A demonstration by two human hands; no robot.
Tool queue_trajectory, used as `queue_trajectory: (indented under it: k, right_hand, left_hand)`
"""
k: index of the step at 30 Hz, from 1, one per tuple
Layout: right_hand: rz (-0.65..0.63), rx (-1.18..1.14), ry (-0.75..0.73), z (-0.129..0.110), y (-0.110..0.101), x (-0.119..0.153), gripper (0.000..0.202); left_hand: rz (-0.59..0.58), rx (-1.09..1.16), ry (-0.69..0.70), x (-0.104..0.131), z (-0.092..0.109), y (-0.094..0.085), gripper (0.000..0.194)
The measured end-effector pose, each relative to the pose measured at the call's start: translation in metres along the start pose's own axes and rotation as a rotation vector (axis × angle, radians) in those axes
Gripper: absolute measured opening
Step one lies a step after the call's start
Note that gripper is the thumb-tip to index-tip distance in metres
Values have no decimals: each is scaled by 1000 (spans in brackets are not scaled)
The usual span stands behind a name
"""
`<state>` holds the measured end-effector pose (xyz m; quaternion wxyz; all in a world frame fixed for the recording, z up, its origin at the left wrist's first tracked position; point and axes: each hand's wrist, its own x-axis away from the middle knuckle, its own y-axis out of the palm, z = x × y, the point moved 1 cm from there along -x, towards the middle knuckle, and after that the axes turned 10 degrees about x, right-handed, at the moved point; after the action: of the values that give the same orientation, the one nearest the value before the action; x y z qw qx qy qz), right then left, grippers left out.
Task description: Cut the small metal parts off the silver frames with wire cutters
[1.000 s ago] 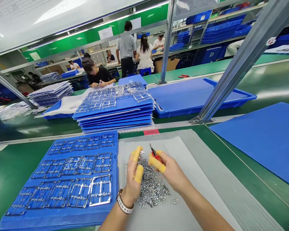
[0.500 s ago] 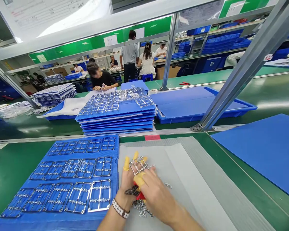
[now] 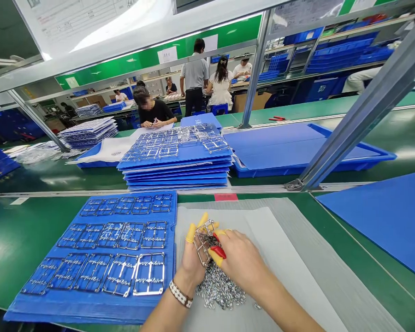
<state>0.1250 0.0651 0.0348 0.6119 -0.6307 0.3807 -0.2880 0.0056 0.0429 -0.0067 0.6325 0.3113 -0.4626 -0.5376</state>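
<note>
My left hand [image 3: 191, 262], with yellow finger covers, holds a small square metal grid frame [image 3: 199, 251] tilted up over the palm. In my right hand [image 3: 244, 258] is a pair of red-handled pliers [image 3: 219, 251]; their dark jaws reach to the frame, and the tips are hard to make out. Below both hands a heap of small silver metal links [image 3: 223, 290] lies on a grey foam sheet [image 3: 280, 267]. To the left, similar grid frames [image 3: 148, 274] lie in three rows on a blue corrugated board [image 3: 107, 308].
Behind stands a stack of blue boards [image 3: 180, 177] topped with more frames. A blue tray [image 3: 359, 165] sits beyond the slanted metal post [image 3: 352, 110]. Another blue board [image 3: 383, 212] lies at right. A co-worker [image 3: 155, 113] sits across the bench.
My right hand has pulled back from over the frame, and the pliers have swung up to it from below. The heap of links shows more fully. The view has shifted slightly.
</note>
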Motion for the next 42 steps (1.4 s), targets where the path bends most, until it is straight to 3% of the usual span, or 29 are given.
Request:
queue_trajectory:
  k: [12, 24, 34, 42]
  right_hand:
    - [-61, 48, 14, -3, -9, -1, 11]
    - [-76, 67, 18, -3, -7, 0, 11]
    - [-76, 137, 110, 18, -8, 0, 13]
    - [-76, 117, 107, 18, -5, -6, 13]
  left_hand:
    - [-15, -91, 38, 2, -1, 4, 54]
    - [-26, -260, 117, 1, -5, -5, 58]
    - [-27, -95, -74, 5, 0, 6, 58]
    - [-35, -195, -38, 5, -2, 2, 55]
